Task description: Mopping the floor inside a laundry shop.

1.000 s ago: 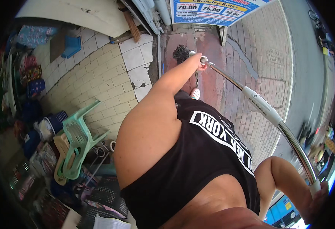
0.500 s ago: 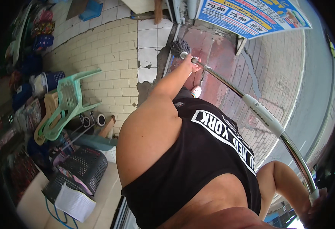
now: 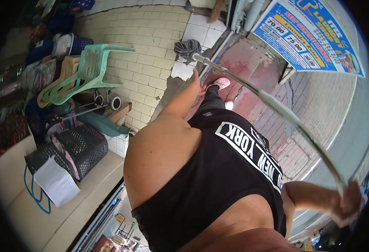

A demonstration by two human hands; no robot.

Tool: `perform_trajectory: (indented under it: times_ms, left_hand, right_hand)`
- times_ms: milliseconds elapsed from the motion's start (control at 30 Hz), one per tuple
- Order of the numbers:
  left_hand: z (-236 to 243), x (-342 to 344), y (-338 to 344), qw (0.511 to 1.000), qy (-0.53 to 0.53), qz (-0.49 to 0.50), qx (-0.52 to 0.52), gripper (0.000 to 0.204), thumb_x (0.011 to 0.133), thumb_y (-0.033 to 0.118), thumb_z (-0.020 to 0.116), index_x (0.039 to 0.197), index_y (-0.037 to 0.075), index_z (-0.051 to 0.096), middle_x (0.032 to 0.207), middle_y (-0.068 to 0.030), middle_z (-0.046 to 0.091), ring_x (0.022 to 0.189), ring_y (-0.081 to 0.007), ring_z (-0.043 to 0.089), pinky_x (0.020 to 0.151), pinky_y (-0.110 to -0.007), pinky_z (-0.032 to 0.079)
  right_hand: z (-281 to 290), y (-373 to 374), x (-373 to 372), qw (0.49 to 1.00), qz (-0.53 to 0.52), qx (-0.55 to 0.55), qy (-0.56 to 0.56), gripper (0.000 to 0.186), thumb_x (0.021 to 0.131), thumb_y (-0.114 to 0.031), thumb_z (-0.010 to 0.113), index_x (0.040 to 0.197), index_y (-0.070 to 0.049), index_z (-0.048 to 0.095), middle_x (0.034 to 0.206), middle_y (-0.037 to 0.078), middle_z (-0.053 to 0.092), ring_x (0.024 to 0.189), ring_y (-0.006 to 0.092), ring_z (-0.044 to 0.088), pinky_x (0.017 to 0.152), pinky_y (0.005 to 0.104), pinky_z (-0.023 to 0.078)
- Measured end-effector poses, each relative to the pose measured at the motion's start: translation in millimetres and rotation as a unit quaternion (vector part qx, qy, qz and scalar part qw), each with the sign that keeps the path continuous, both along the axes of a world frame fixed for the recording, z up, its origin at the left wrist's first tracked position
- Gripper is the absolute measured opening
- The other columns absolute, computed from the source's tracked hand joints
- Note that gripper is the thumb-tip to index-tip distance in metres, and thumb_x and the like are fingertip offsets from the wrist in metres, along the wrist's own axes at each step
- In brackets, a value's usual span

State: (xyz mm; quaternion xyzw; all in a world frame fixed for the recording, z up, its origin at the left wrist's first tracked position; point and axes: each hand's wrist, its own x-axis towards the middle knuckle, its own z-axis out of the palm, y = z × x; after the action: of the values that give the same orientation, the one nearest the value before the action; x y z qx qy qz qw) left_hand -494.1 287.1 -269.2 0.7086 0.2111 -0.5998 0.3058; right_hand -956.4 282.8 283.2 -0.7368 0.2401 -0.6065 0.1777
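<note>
A steel mop handle [image 3: 251, 88] with a white sleeve slants across the view to a grey string mop head [image 3: 186, 49] over the white tiles at the doorway. My right hand [image 3: 348, 201], blurred at the lower right, grips the handle's upper end. My left hand [image 3: 198, 86] is off the handle, below the mop head, its fingers apart. Beneath it are my dark trousers and pink-and-white clogs [image 3: 222, 83] on reddish pavement.
A green plastic chair [image 3: 86, 73] and a beige one stand at the left, near a dark perforated basket [image 3: 79, 149] with papers. A blue-and-white sign board [image 3: 308, 35] stands at upper right beside the doorway. The grey road [image 3: 361, 122] runs along the right.
My left hand has let go of the handle. The mop head has moved left onto the white tiles. The view has turned, with chairs and basket higher and the sign further right.
</note>
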Motion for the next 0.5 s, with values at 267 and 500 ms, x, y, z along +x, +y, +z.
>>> perform_trajectory:
  times_ms: [267, 500]
  left_hand:
    - [50, -2, 102, 0.797, -0.438, -0.321, -0.263, 0.079, 0.062, 0.052, 0.082, 0.121, 0.008, 0.05, 0.105, -0.0143, 0.06, 0.092, -0.0284, 0.06, 0.08, -0.044, 0.048]
    - [137, -61, -54, 0.511, -0.595, -0.205, -0.585, 0.038, 0.061, 0.03, 0.085, 0.084, 0.01, 0.063, 0.087, -0.0105, 0.065, 0.088, -0.0294, 0.063, 0.078, -0.038, 0.05]
  right_hand:
    - [-91, -46, 87, 0.93, 0.195, 0.166, -0.263, 0.042, 0.094, -0.048, 0.054, 0.071, -0.013, 0.044, 0.052, -0.002, 0.04, 0.047, 0.0108, 0.043, 0.052, 0.0281, 0.034]
    - [-107, -38, 191, 0.932, 0.241, 0.124, -0.239, 0.029, 0.096, -0.029, 0.046, 0.073, -0.013, 0.042, 0.05, 0.0, 0.041, 0.042, 0.0116, 0.041, 0.044, 0.0275, 0.037]
